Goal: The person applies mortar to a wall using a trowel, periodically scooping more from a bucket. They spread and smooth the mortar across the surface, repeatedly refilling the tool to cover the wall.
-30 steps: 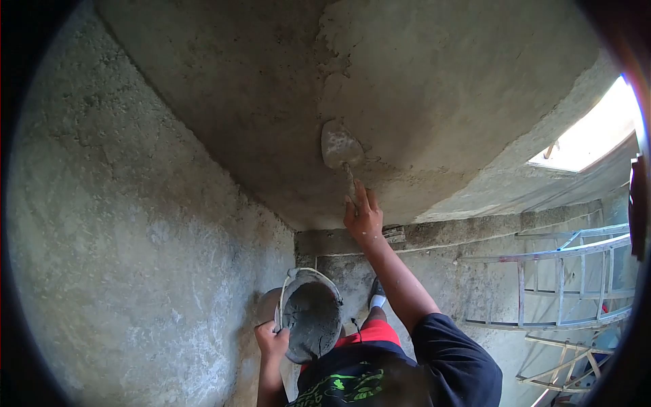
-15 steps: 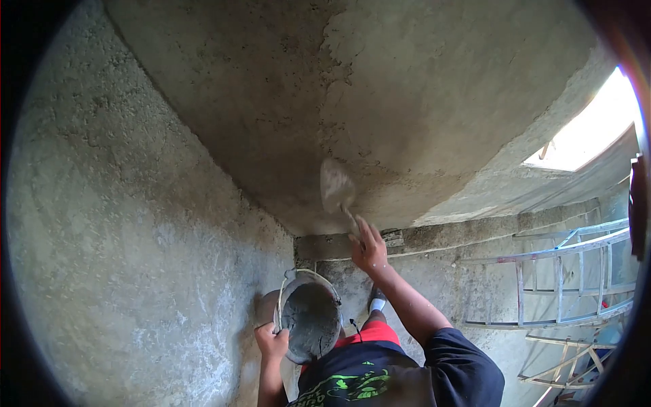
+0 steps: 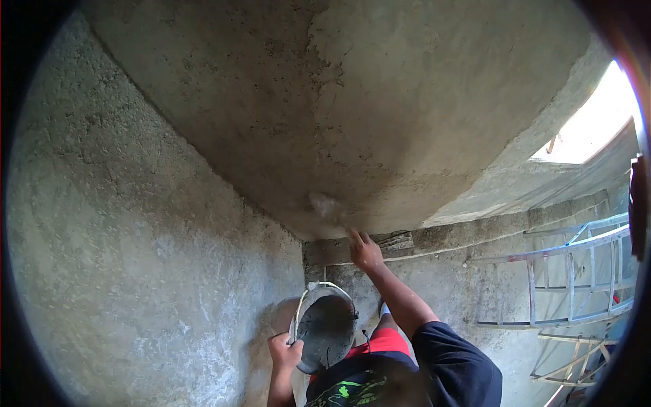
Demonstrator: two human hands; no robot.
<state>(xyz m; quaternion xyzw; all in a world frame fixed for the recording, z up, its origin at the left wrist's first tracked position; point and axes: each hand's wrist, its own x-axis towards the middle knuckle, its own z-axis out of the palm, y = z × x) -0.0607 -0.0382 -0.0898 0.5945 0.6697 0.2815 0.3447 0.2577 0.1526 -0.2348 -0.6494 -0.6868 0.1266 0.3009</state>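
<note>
A trowel (image 3: pixel 327 207), motion-blurred, is grasped by the right hand (image 3: pixel 367 252) and held just beyond it, near a patchy, partly darkened plaster surface (image 3: pixel 407 88). A bucket (image 3: pixel 333 292) of grey mix (image 3: pixel 324 339) is gripped by its handle (image 3: pixel 298 308) in the left hand (image 3: pixel 285 353), beside a rough wall (image 3: pixel 135 237). At right, a metal ladder (image 3: pixel 571 285) and a bright opening (image 3: pixel 597 122) are seen. The green print (image 3: pixel 344 392) on the dark shirt (image 3: pixel 468 366) cannot be read.
</note>
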